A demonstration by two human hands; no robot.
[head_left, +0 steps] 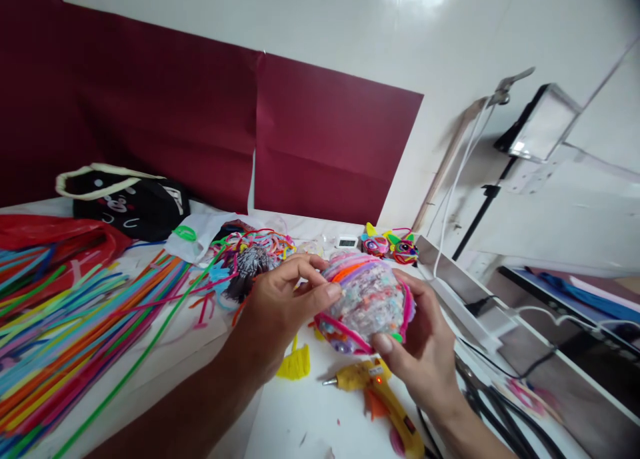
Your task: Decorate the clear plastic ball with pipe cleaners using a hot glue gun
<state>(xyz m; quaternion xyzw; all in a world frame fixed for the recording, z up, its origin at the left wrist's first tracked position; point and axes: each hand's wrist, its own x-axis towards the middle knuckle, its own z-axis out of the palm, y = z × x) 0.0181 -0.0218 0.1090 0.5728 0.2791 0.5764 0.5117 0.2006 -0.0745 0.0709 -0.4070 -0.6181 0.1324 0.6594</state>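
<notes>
A rounded ball-like craft piece (pixel 367 302), wrapped in fuzzy pipe cleaners, is held up between both hands. Its middle looks whitish and mottled, with pink, orange and purple strands along its edges. My right hand (pixel 425 342) grips its right side, thumb at the lower front and fingers behind. At the upper left edge, my left hand (pixel 285 305) has its thumb and fingers closed on the piece; the fingertips are partly hidden. Just below lies a yellow hot glue gun (pixel 385 392) with a small orange light. A flat yellow fuzzy piece (pixel 295 362) rests left of the gun's nozzle.
Many coloured pipe cleaners (pixel 100 339) spread across the left. Behind my left hand is a tangle of fuzzy pieces (pixel 255 259). Small decorated figures (pixel 390 245) and a digital display (pixel 347 242) stand at the back. Scissors (pixel 483 392) lie right, beside a grey tray wall (pixel 505 332).
</notes>
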